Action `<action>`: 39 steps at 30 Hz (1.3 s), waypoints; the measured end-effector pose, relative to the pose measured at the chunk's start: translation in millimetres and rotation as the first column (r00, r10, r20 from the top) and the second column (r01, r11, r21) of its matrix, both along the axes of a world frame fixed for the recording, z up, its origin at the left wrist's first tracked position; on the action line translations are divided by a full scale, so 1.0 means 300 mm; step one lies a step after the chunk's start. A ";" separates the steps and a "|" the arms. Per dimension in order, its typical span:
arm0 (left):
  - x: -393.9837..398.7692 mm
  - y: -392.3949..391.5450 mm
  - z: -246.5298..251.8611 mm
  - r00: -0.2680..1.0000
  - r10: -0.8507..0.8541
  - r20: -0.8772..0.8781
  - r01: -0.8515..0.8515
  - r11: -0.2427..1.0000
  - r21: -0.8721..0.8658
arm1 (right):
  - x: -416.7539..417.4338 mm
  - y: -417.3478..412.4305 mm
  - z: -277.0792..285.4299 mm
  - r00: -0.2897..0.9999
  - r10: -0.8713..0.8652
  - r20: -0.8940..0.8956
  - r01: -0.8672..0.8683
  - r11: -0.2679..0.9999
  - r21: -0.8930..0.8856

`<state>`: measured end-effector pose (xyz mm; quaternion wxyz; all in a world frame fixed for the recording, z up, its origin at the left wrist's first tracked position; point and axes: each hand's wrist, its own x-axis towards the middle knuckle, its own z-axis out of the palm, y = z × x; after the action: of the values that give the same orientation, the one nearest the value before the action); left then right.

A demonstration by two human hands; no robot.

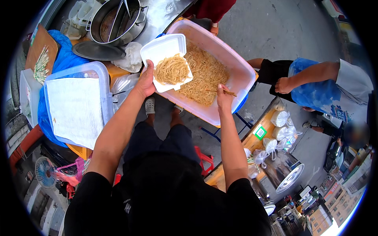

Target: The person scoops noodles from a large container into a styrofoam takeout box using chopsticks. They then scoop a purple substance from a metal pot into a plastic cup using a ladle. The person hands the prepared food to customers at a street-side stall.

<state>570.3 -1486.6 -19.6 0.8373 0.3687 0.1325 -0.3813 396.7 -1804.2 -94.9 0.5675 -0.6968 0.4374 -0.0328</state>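
My left hand (146,79) grips a white foam clamshell box (163,47) by its near left side. The lid is folded back, and a heap of cooked noodles (172,70) fills the lower half. Beneath and beyond it stands a big translucent plastic tub (239,66), its floor covered with a thick layer of noodles (203,67). Over the tub's right part, my right hand (224,98) holds wooden chopsticks (229,92); their tips point left over the noodles and are hard to make out. The box hangs over the tub's left edge.
At the upper left is a divided steel pot (137,25), with a dark round lid (99,50) below it. A cloth-covered plastic bin (107,85) stands left. Bagged bowls (279,118) sit on a wooden table (251,137) at right. A person (313,79) stands beyond it.
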 end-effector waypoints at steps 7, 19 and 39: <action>-0.008 0.069 0.088 1.000 0.027 0.008 -0.028 0.993 0.115 | -0.015 0.119 -0.249 0.946 -0.286 -0.150 0.319 0.755 0.573; -0.077 0.137 0.164 0.997 0.066 0.031 -0.072 0.972 0.225 | 0.008 0.073 -0.186 0.966 -0.257 -0.015 0.193 0.686 0.702; -0.033 0.181 0.173 0.999 0.022 0.025 -0.023 0.997 0.072 | -0.085 0.084 0.185 0.911 -0.409 0.060 0.157 0.475 0.866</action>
<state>560.4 -1432.3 32.3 0.8292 0.4017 0.1402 -0.3625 371.3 -1778.9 -39.5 0.8707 -0.2396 0.4295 -0.0012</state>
